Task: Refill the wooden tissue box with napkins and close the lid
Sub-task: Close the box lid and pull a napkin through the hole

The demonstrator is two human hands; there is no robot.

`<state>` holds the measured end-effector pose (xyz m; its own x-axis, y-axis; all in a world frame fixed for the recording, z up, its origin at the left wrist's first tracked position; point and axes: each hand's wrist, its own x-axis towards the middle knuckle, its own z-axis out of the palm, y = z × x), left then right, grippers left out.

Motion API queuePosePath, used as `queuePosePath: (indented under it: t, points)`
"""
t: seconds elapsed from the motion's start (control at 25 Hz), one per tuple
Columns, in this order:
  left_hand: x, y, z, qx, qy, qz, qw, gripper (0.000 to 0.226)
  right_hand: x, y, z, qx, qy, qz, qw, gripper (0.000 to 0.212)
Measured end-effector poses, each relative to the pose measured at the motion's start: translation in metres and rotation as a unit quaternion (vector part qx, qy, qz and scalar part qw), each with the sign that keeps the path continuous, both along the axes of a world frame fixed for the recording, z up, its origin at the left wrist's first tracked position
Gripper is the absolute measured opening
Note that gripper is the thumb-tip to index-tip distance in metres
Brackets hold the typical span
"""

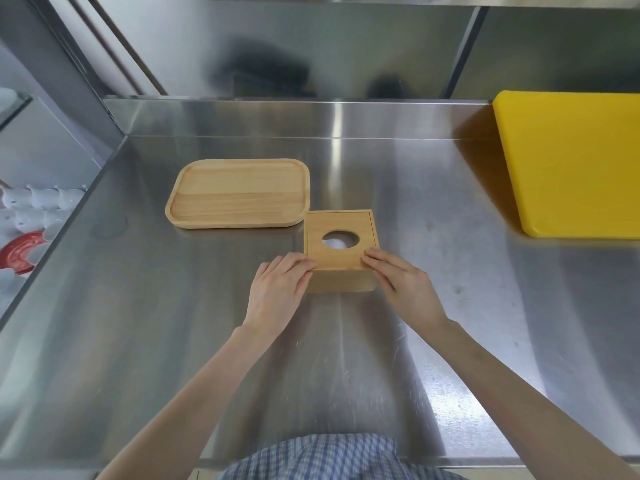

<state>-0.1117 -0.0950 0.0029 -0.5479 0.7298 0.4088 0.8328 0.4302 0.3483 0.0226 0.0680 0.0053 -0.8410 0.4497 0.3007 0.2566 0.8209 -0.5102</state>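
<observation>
Plenty of bare steel surface (433, 209) to the right of the wooden box (341, 251), open all the way over to the yellow cutting board (571, 161) at the far right edge. Left side is tighter: the wooden tray (239, 192) sits just beside the box's far-left corner, nearly touching. Both hands block the near edge of the box, left hand (280, 289) and right hand (403, 284). Behind everything a steel back wall (277, 53) closes it off.
</observation>
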Motion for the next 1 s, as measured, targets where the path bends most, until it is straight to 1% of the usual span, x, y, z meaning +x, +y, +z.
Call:
queuePosePath:
  t: [0.16,0.2,0.28,0.36,0.44,0.52,0.56,0.76,0.92,1.0]
  points:
    - [0.002,0.002,0.002,0.009,-0.016,0.005,1.0,0.013,0.001,-0.001,0.0,0.017,0.012,0.004,1.0,0.027]
    - [0.002,0.003,0.003,0.014,-0.037,0.014,0.999,0.012,0.0,-0.002,0.0,0.01,0.011,0.003,1.0,0.027]
    - [0.002,0.008,0.005,0.029,-0.131,0.064,0.989,0.014,-0.002,-0.002,0.003,-0.003,0.005,-0.003,1.0,0.025]
    - [-0.003,0.015,0.006,0.053,-0.258,0.131,0.956,0.024,-0.005,0.001,0.008,0.003,-0.006,-0.004,1.0,0.02]
    - [-0.01,0.025,0.01,0.064,-0.39,0.164,0.904,0.039,-0.012,0.007,0.015,0.012,-0.025,0.004,1.0,0.018]
    - [-0.015,0.034,0.014,0.078,-0.486,0.179,0.852,0.048,-0.023,0.013,0.023,0.024,-0.04,0.014,0.999,0.018]
    - [-0.016,0.038,0.015,0.085,-0.514,0.183,0.834,0.051,-0.03,0.016,0.026,0.033,-0.056,0.019,0.998,0.018]
    - [-0.021,0.051,0.014,0.104,-0.576,0.196,0.787,0.054,-0.07,0.031,0.041,0.091,-0.172,0.086,0.977,0.024]
    - [-0.019,0.051,0.009,0.11,-0.59,0.192,0.776,0.052,-0.096,0.035,0.047,0.162,-0.288,0.146,0.933,0.027]
    - [-0.016,0.049,0.007,0.114,-0.595,0.19,0.773,0.049,-0.106,0.035,0.05,0.193,-0.324,0.174,0.91,0.027]
